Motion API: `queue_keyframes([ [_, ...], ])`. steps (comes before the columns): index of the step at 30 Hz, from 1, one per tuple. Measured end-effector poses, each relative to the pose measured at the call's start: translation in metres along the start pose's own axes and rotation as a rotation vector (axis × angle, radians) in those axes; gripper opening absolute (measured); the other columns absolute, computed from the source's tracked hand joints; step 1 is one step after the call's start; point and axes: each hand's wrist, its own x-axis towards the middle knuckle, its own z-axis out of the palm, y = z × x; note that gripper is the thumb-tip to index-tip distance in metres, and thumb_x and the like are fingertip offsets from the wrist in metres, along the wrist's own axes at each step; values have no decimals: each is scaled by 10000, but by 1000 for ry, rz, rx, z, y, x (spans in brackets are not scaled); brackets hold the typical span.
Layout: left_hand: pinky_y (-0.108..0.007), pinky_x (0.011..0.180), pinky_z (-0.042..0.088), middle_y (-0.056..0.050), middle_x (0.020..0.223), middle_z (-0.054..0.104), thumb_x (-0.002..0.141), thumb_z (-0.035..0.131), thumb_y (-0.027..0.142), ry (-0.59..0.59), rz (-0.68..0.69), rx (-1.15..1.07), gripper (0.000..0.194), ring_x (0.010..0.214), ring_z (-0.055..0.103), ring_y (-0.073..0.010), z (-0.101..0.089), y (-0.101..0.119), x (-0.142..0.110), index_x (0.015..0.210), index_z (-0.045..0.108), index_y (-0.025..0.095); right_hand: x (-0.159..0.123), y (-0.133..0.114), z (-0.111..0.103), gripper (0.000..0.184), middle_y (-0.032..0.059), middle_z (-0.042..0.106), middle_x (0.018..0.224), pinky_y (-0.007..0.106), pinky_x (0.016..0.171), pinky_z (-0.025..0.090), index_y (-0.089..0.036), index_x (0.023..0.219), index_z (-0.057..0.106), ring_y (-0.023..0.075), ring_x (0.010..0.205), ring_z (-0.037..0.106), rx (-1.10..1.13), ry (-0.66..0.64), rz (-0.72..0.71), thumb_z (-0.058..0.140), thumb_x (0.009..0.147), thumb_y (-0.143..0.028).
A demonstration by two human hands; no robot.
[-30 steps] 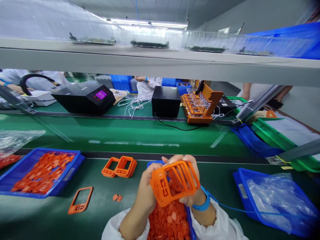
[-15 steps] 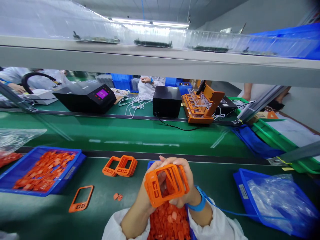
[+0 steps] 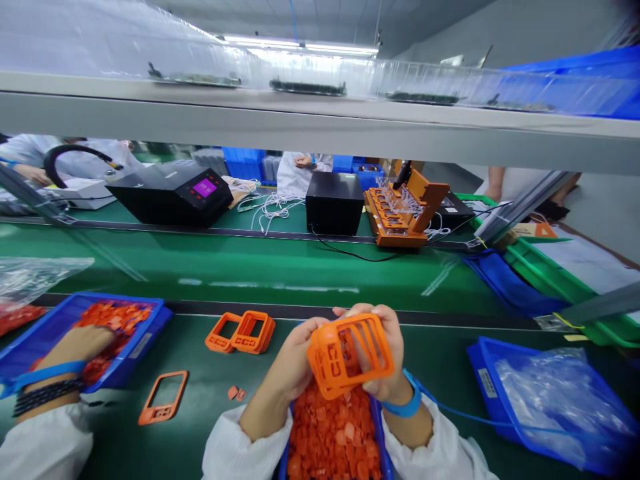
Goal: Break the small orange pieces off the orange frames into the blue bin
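Between my two hands is a stack of orange plastic frames (image 3: 333, 363), tilted and slightly fanned out. My left hand (image 3: 295, 363) grips the stack's left side, and my right hand (image 3: 393, 350), with a blue wrist strap, grips its right side. Some fingers are hidden behind the frames. Right below stands a blue bin (image 3: 381, 440) of small orange plastic pieces (image 3: 330, 433). To the left, several more orange frames (image 3: 250, 332) lie in stacks on the bench. A single orange frame (image 3: 164, 398) and two small orange pieces (image 3: 237, 393) lie nearer.
A co-worker's hand (image 3: 83, 347) reaches into another blue bin (image 3: 150, 333) of orange pieces at left. At right stands a blue bin (image 3: 483, 380) with clear plastic bags. A metal shelf (image 3: 320, 127) spans overhead. Behind the green belt (image 3: 300, 267) are black boxes and an orange fixture (image 3: 400, 213).
The stack of frames has been turned and shifted about between my hands, its fan opening and closing. A co-worker's arm has come in from the left, into the left bin.
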Motion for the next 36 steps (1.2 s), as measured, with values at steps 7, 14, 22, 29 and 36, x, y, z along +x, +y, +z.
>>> queue_keyframes([
  [7,-183,598,542,3,684,669,659,1033,504,185,362,-32,544,587,624,-89,-31,29,10,876,708,125,12,-7,-22,803,74,667,1218,535,1042,606,-356,1346,554,294,1123,716,-23,99,26,964,709,-625],
  [14,-199,519,555,-24,711,730,649,1042,462,193,331,2,515,556,688,-133,-22,51,-28,944,770,139,13,0,-22,767,116,671,1235,468,962,642,-311,1353,534,292,1136,727,-120,-6,18,939,766,-592],
  [22,-224,752,616,-49,799,776,795,961,459,162,479,239,349,772,765,-157,-13,36,-38,1007,839,209,0,17,-14,819,117,701,1328,488,1051,603,-308,1411,575,314,1211,721,-294,-203,96,967,695,-379],
  [29,-235,897,558,-64,1075,679,974,794,379,146,732,592,165,1026,678,-165,-18,31,-27,1001,831,220,0,13,-9,788,111,717,1317,456,1064,587,-295,1406,644,300,1180,718,-344,-264,180,967,702,-440],
  [36,-297,859,561,-86,1128,732,1033,691,499,77,473,568,335,988,706,-202,-20,28,-22,1199,694,208,-2,18,-3,862,91,720,1361,360,1039,609,-317,1441,625,252,1219,734,-58,-188,414,1025,683,-407],
])
